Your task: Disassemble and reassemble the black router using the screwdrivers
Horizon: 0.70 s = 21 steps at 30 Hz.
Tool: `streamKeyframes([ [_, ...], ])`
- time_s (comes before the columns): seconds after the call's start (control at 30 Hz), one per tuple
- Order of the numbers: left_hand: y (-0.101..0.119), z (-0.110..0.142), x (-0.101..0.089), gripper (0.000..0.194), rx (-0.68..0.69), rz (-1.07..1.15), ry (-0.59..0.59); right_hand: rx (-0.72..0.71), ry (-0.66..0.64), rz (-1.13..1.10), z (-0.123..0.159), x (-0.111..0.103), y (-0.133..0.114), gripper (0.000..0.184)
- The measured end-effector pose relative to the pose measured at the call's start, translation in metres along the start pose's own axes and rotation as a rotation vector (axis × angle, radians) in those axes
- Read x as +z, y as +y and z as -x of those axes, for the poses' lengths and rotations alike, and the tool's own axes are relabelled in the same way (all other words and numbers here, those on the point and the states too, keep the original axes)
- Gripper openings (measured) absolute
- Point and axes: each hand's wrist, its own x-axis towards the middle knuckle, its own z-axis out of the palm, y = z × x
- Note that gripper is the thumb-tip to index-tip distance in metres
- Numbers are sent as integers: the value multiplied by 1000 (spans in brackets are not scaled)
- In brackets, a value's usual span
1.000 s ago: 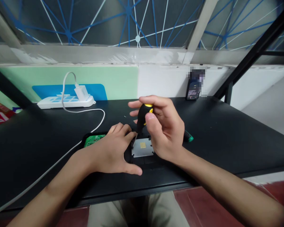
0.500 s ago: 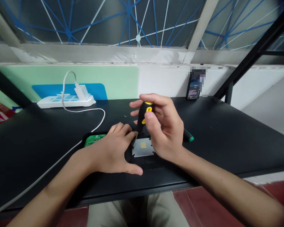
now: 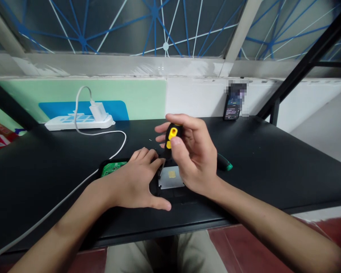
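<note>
My right hand (image 3: 197, 155) is closed around the black and yellow handle of a screwdriver (image 3: 170, 138), held upright with its thin shaft pointing down. The shaft reaches the edge of a silver metal plate (image 3: 169, 181) with a small yellowish square on it; the tip is too small to make out. My left hand (image 3: 136, 180) lies flat with thumb spread across a black casing, its index fingertip beside the shaft. Left of that hand a green circuit board (image 3: 113, 168) shows inside the casing (image 3: 102, 165). Much of the casing is hidden under my hands.
Behind my right hand lies a dark handle with a green end (image 3: 226, 163). A phone (image 3: 234, 102) leans on the wall. A white power strip (image 3: 79, 122) with a plugged-in charger (image 3: 98, 111) stands at the back left; its white cable (image 3: 65, 197) crosses the black table (image 3: 272, 163).
The screwdriver handle has turned within my right hand, and its yellow markings have shifted to the left. My right hand has moved slightly left. My left hand has stayed in place.
</note>
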Motion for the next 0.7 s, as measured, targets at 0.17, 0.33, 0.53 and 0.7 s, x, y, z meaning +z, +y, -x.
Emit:
streamKeyframes([
  [0.17, 2, -1, -1, 87, -19, -25, -32, -1, -2, -27, 1, 1, 1, 28],
  [0.33, 2, 0, -1, 87, -24, -14, -40, -106, 58, 92, -2, 2, 5, 33],
  [0.53, 0, 0, 1, 86, -15, -16, -28, -31, 40, 45, 0, 2, 1, 33],
  [0.7, -1, 0, 2, 87, -5, -44, -4, -5, 18, -11, 2, 2, 1, 27],
])
